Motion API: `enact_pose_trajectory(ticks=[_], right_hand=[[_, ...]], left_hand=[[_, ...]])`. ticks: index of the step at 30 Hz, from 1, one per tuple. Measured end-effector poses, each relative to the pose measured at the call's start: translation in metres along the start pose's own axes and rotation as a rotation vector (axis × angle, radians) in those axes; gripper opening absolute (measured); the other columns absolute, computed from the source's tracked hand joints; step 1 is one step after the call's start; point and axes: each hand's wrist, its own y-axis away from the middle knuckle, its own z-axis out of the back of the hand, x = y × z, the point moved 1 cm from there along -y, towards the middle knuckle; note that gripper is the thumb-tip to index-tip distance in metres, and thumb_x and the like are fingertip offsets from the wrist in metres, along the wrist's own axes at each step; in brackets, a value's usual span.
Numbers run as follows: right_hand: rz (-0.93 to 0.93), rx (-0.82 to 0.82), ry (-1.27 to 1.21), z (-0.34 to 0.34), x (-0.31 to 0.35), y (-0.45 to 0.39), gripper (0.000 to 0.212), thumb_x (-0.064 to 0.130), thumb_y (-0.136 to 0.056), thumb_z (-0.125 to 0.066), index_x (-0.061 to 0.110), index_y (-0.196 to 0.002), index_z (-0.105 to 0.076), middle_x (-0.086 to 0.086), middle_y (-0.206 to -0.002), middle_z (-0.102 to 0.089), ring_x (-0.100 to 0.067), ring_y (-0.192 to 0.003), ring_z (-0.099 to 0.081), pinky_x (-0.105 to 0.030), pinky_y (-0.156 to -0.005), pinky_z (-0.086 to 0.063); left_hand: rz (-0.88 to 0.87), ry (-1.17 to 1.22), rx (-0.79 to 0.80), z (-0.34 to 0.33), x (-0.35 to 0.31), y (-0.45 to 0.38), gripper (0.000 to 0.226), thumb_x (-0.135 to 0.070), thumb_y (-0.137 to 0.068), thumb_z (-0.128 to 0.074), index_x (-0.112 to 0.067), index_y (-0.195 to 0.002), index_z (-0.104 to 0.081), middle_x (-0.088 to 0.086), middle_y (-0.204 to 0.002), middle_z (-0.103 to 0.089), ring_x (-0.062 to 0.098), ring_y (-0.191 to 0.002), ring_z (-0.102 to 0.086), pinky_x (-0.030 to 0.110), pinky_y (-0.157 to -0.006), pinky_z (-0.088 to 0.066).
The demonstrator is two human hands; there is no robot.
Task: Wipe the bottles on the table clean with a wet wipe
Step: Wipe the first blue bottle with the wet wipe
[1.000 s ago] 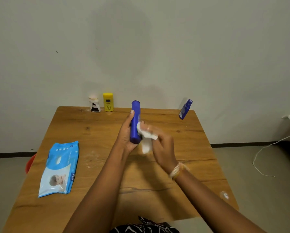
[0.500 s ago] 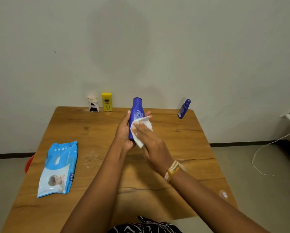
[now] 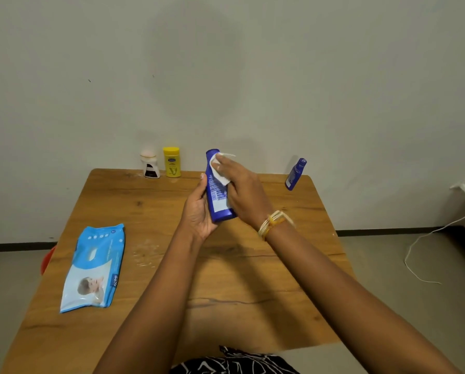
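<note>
My left hand (image 3: 197, 211) grips a tall blue bottle (image 3: 216, 197) above the middle of the wooden table (image 3: 172, 265), its printed back label facing me. My right hand (image 3: 243, 190) presses a white wet wipe (image 3: 217, 168) against the bottle's upper part. At the table's far edge stand a yellow bottle (image 3: 171, 161), a small white bottle with a dark label (image 3: 150, 165) and, far right, a small blue bottle (image 3: 295, 174).
A blue wet-wipe pack (image 3: 95, 268) lies flat on the table's left side. A wet smear (image 3: 145, 252) marks the wood beside it. Something red (image 3: 48, 260) sticks out past the left edge. A white cable (image 3: 428, 238) runs along the floor at right.
The wipe slid up from the bottle's lower part to near its top. The bottle was turned in my left hand so the label faces me.
</note>
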Motion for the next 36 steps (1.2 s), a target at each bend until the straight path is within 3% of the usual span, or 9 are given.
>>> enact_pose_trajectory(ticks=[3,7,12,16,18,21,27,33,36], right_hand=[[0.084,0.006,0.036,-0.013,0.000,0.039,0.047,0.000,-0.089,-0.044,0.006,-0.136,-0.049,-0.009,-0.145,-0.044,-0.022,-0.137,-0.037,-0.036,-0.110,-0.037],[0.093,-0.013,-0.009,-0.019,0.005,0.088,0.044,0.013,-0.093,-0.039,0.008,-0.135,-0.051,-0.009,-0.144,-0.047,-0.020,-0.137,-0.038,-0.029,-0.107,-0.040],[0.093,-0.128,-0.138,0.004,0.001,0.078,0.035,0.005,-0.084,-0.048,0.005,-0.112,-0.068,-0.009,-0.120,-0.066,-0.014,-0.116,-0.059,-0.035,-0.091,-0.054],[-0.039,-0.304,-0.354,0.021,0.007,0.017,0.043,0.024,-0.086,-0.042,0.001,-0.111,-0.068,-0.012,-0.116,-0.067,-0.018,-0.108,-0.063,-0.024,-0.088,-0.054],[-0.085,-0.278,-0.379,0.017,0.008,-0.005,0.038,0.020,-0.088,-0.045,0.001,-0.111,-0.068,-0.012,-0.118,-0.067,-0.019,-0.109,-0.062,-0.030,-0.091,-0.054],[-0.149,-0.185,-0.394,-0.002,0.004,-0.006,0.030,0.000,-0.091,-0.052,0.004,-0.118,-0.065,-0.010,-0.127,-0.062,-0.018,-0.116,-0.058,-0.035,-0.096,-0.051],[-0.187,-0.134,-0.466,-0.018,-0.007,0.047,0.039,-0.008,-0.091,-0.048,0.007,-0.126,-0.059,-0.004,-0.137,-0.054,-0.008,-0.129,-0.046,-0.015,-0.099,-0.044],[-0.204,-0.175,-0.569,-0.019,-0.015,0.090,0.039,-0.005,-0.092,-0.048,0.013,-0.126,-0.057,-0.004,-0.134,-0.056,-0.009,-0.131,-0.044,-0.041,-0.096,-0.051],[-0.324,-0.352,-0.734,-0.014,-0.018,0.083,0.037,-0.006,-0.093,-0.048,0.018,-0.116,-0.063,-0.001,-0.122,-0.064,-0.010,-0.120,-0.056,-0.044,-0.093,-0.052]], left_hand=[[-0.004,0.022,0.004,0.006,-0.003,-0.003,0.059,-0.044,-0.094,-0.045,-0.006,-0.139,-0.044,0.016,-0.139,-0.048,0.026,-0.115,-0.055,0.043,-0.108,-0.037],[0.006,0.001,0.028,0.008,-0.005,-0.004,0.059,-0.047,-0.098,-0.033,-0.004,-0.138,-0.043,0.015,-0.132,-0.057,0.028,-0.122,-0.056,0.052,-0.098,-0.045],[-0.017,-0.010,0.018,0.013,-0.004,-0.004,0.054,-0.047,-0.097,-0.035,-0.008,-0.133,-0.049,0.014,-0.128,-0.061,0.029,-0.120,-0.057,0.053,-0.096,-0.045],[0.016,-0.043,0.032,0.006,0.000,-0.001,0.041,-0.044,-0.092,-0.046,-0.014,-0.115,-0.064,0.007,-0.104,-0.069,0.023,-0.094,-0.065,0.048,-0.079,-0.057],[0.012,-0.011,0.039,-0.002,0.003,0.000,0.038,-0.040,-0.091,-0.048,-0.013,-0.112,-0.064,0.007,-0.097,-0.071,0.022,-0.088,-0.068,0.045,-0.074,-0.058],[-0.001,0.084,0.053,-0.005,0.004,0.000,0.042,-0.038,-0.091,-0.047,-0.009,-0.119,-0.062,0.011,-0.107,-0.070,0.023,-0.096,-0.068,0.041,-0.084,-0.057],[0.013,0.073,-0.017,0.005,0.006,-0.011,0.062,-0.053,-0.096,-0.035,-0.003,-0.129,-0.053,0.018,-0.133,-0.054,0.032,-0.124,-0.050,0.048,-0.097,-0.046],[-0.036,0.064,-0.066,0.006,0.008,-0.017,0.052,-0.050,-0.095,-0.041,-0.010,-0.127,-0.052,0.010,-0.129,-0.060,0.033,-0.124,-0.053,0.058,-0.095,-0.043],[-0.030,0.149,-0.136,-0.007,0.013,-0.014,0.049,-0.047,-0.095,-0.045,-0.008,-0.125,-0.051,0.011,-0.122,-0.062,0.032,-0.115,-0.058,0.055,-0.090,-0.048]])
